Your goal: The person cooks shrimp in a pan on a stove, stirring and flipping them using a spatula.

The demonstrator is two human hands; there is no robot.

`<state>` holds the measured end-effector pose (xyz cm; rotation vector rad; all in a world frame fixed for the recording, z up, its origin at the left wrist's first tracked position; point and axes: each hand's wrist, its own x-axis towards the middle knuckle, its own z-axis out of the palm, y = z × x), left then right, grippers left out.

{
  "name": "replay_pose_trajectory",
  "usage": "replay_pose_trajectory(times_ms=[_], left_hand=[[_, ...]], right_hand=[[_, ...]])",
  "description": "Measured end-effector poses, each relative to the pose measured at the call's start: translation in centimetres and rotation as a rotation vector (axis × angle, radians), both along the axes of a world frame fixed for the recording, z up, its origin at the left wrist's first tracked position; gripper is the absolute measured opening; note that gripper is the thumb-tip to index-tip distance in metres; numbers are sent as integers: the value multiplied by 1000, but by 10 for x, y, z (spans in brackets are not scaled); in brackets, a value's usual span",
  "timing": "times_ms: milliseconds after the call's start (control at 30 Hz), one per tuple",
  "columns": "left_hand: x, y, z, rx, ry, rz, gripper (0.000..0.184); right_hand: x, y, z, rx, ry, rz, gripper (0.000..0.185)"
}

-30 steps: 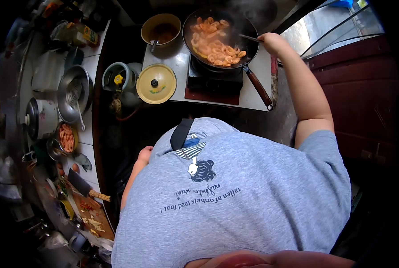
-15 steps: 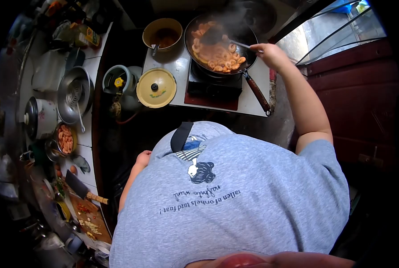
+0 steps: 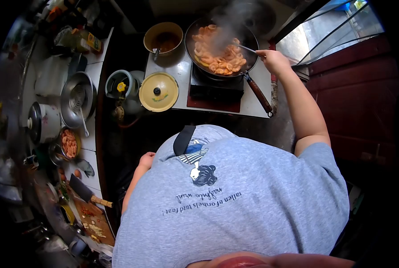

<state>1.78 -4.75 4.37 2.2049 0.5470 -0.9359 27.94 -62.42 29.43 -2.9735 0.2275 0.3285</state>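
Note:
My right hand [image 3: 275, 61] is closed round the thin metal handle of a spatula [image 3: 246, 47], whose head is lost in the steam and food. The tool reaches into a dark wok [image 3: 254, 67] full of orange-pink shrimp [image 3: 224, 62]. Steam hides part of the shrimp. The wok sits on a black stove [image 3: 215, 87], and its wooden handle [image 3: 258, 94] points toward me. Down at my left side, beside the grey shirt, is my left hand [image 3: 147, 159]; its fingers are mostly hidden.
Left of the wok stand a yellow bowl [image 3: 151, 35] with a spoon and a yellow lid [image 3: 163, 100]. A gas cylinder valve [image 3: 121, 87] is below them. The left counter holds a metal pan [image 3: 65, 94], a bowl of raw-looking shrimp [image 3: 69, 143], a cleaver [image 3: 81, 187] and a cutting board [image 3: 103, 219].
The spatula's dark head, visible over the shrimp before, no longer shows. My right hand has shifted slightly right and down, and the shrimp lie differently. The whole view has shifted slightly.

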Motion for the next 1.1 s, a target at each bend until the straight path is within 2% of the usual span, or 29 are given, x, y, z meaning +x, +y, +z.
replay_pose_trajectory(times_ms=[33,100,133,167,200,300,367,433,533,667,767,867,1000,1100], left_hand=[[0,-5,15,0,-6,-12,40],[-17,25,-66,47,44,-141,40],[-21,34,-83,82,27,-209,39],[-11,31,-64,49,14,-175,39],[-8,27,-43,15,4,-141,39],[4,22,-14,-6,-24,-98,40],[7,18,-11,-22,-8,-34,40],[10,12,-9,5,-6,-25,40],[7,13,-21,-15,19,-67,40],[0,23,-44,-40,74,-99,42],[-1,27,-47,16,70,-151,44],[-2,26,-42,17,70,-100,45],[-7,31,-51,44,52,-162,46],[-17,43,-81,54,51,-197,47]], right_hand=[[-1,6,-6,72,-11,14,35],[-1,23,-11,194,-36,33,37],[-4,36,-7,186,17,24,38],[-6,44,-4,179,69,17,39],[-4,41,-17,47,69,90,37],[-5,25,-22,-51,62,72,34],[-3,19,-8,-96,70,31,32],[1,14,8,-148,44,105,31],[9,16,32,-134,38,96,29],[16,18,24,51,62,196,33],[16,20,19,-117,111,236,29],[16,10,22,-214,88,186,28],[17,7,34,-224,68,152,30],[10,15,42,-207,74,169,30]])
